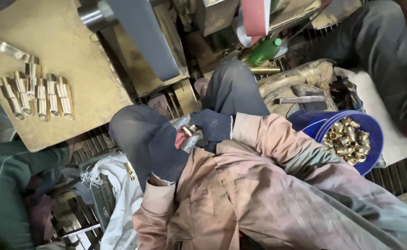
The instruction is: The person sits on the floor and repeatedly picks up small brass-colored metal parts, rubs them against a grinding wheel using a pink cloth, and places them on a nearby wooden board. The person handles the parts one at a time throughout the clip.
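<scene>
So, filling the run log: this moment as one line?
left hand: gloved, on brass fitting | right hand: gloved, on fitting | blue bucket: brass parts

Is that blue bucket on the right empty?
No, the blue bucket holds a heap of small brass fittings that reaches close to its rim.

Brass-coloured worktop (74, 55) up-left of the grip, six polished brass fittings (39, 96) lined up side by side on it, one longer bright piece (9, 48) above them. Blue bucket (372, 139) right of the grip, heaped with small brass rings (349, 141). Green plastic bottle (264, 51) above-right, lying tilted. White sack (120, 194) below-left, one brass bit (130, 171) on it.
</scene>
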The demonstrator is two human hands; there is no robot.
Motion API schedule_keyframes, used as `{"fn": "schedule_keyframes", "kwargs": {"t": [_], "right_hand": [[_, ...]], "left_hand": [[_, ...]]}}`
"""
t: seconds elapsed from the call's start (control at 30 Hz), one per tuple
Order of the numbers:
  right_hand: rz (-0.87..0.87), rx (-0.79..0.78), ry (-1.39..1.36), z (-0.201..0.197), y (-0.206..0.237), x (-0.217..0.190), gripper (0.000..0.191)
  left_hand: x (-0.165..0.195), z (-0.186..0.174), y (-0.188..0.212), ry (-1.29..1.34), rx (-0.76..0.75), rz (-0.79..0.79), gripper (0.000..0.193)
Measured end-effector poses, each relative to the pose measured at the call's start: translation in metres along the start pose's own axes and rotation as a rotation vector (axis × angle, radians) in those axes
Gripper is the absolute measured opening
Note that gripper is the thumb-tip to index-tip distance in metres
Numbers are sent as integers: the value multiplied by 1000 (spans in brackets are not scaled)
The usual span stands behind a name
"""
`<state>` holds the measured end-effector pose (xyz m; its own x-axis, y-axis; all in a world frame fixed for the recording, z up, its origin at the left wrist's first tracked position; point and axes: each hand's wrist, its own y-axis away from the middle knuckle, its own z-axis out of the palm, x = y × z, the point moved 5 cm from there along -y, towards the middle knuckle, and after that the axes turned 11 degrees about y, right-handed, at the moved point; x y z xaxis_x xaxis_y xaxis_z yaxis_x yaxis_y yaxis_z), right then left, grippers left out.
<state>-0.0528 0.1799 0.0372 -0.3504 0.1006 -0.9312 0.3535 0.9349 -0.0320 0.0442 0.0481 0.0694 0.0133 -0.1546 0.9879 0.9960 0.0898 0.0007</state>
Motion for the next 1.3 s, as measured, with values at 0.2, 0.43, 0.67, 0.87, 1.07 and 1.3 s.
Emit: {"fn": "schedule_keyframes", "kwargs": {"t": [0.2,0.43,0.67,0.87,1.07,1.3], "right_hand": [[-9,6,57,-7,-15,-36,57],[357,62,-7,-20,-24,-6,51],[344,85,181,-20,-32,1,39],[313,32,269,-13,-43,-8,36],[291,-27,546,-8,-51,-10,27],[287,-48,508,3,-61,-12,27]], "left_hand": [[52,-14,14,-644,92,79,35],[110,-96,79,-302,725,-161,50],[41,-236,186,-617,1126,-41,34],[-101,-260,270,-813,1156,-364,20],[-183,-224,335,-579,1276,-887,27],[-194,-223,342,-978,647,-1372,24]]}}
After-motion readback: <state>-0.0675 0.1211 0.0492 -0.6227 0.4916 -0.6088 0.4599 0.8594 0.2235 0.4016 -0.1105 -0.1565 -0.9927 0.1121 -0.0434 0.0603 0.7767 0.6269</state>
